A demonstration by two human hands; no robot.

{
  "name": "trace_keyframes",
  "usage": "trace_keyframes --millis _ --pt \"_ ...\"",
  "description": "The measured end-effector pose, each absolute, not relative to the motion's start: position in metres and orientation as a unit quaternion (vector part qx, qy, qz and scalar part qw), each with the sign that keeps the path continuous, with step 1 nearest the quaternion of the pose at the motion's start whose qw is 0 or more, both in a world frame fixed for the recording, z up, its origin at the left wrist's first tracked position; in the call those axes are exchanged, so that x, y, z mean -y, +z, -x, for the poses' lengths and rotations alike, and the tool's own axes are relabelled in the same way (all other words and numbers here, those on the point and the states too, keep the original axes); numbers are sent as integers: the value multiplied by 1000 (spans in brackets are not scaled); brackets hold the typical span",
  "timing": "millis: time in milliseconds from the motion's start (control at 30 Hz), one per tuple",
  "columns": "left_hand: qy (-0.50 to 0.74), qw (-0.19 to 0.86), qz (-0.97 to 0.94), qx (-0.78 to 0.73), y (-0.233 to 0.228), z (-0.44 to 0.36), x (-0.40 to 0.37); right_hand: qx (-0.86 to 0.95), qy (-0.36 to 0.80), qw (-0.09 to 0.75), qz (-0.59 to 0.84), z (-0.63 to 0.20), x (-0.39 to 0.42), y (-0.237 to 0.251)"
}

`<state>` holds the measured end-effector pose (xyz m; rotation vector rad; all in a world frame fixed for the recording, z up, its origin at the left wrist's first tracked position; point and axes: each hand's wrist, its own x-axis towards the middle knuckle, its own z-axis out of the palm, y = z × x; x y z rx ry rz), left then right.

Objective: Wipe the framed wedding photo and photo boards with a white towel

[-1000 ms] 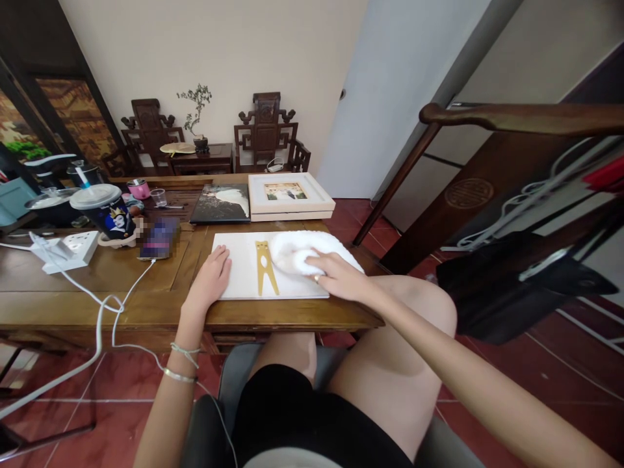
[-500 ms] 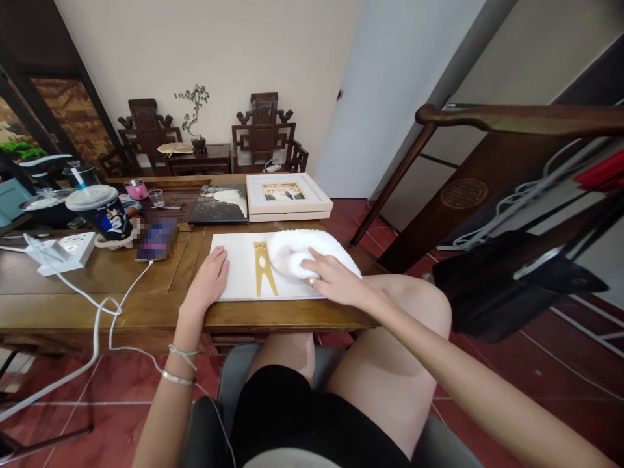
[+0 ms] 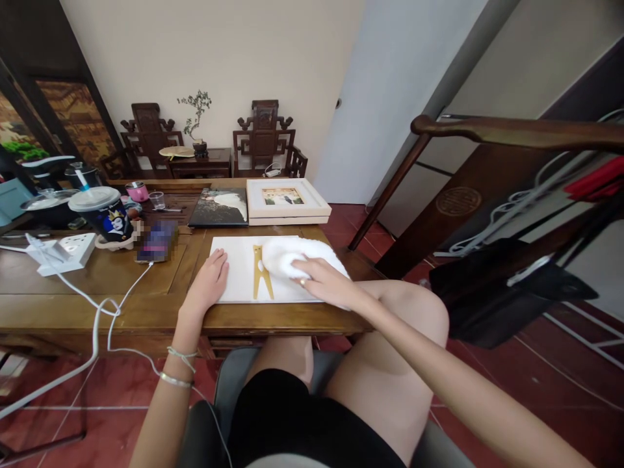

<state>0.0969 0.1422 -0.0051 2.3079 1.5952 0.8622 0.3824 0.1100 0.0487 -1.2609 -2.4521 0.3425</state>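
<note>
The wooden table [image 3: 160,315] held a white board [image 3: 238,276]. Your left hand [image 3: 209,279] rested on the board's left edge, fingers extended, clamping nothing; a yellow figure [image 3: 258,255] lay mid-board; your right hand's [image 3: 327,281] fingers clamped a white cloth [image 3: 312,247] over the board's right part.

The table [image 3: 146,299] bears a board [image 3: 236,286] at its near edge, a frame [image 3: 314,200] and an album [image 3: 214,203] behind, a phone [image 3: 158,240] and a power strip [image 3: 80,248] leftward.
</note>
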Motion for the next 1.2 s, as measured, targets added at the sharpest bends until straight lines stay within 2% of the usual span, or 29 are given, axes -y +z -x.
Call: trace_keyframes --millis 133,267,400,600,733,867,1000,1100,1200 --pt "298 96 -781 -541 -7 -96 -143 847 110 194 483 -344 -159 49" --pt "302 92 -781 -538 -8 -96 -144 860 99 181 467 -313 -167 48" --pt "302 93 -784 -534 -7 -97 -143 901 80 159 396 -306 -126 43" --pt "297 91 -781 -542 -6 -98 -141 927 137 161 310 -337 -43 54" --pt "304 91 -764 -562 -5 -98 -139 900 124 195 368 -366 -40 53" --pt "300 95 -746 -587 -6 -100 -138 863 78 209 453 -386 -78 39" --pt "330 79 -695 -634 -3 -102 -136 821 87 255 503 -388 -116 30" --pt "367 125 -659 -644 3 -100 -135 806 105 284 509 -382 -129 28" --pt "422 231 -596 -643 9 -96 -137 800 122 309 500 -379 -130 27"
